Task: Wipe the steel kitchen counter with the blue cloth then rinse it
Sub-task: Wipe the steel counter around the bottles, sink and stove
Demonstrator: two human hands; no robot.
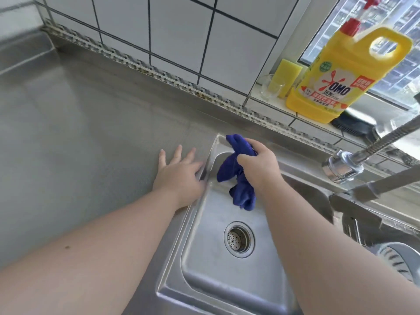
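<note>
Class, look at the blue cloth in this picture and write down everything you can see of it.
The blue cloth is deep blue and looks soft, like microfibre. It is bunched, not spread flat. The right hand grips its middle; one end sticks up past the fingers, the longer end hangs in folds. It is held over the far left corner of the sink, above the basin floor. Whether it brushes the sink wall cannot be told. No water runs on it.

Faucet [354, 160] cut off at right edge, blurred dark object [353, 125] behind detergent jug [341, 71], perhaps a brush
</note>
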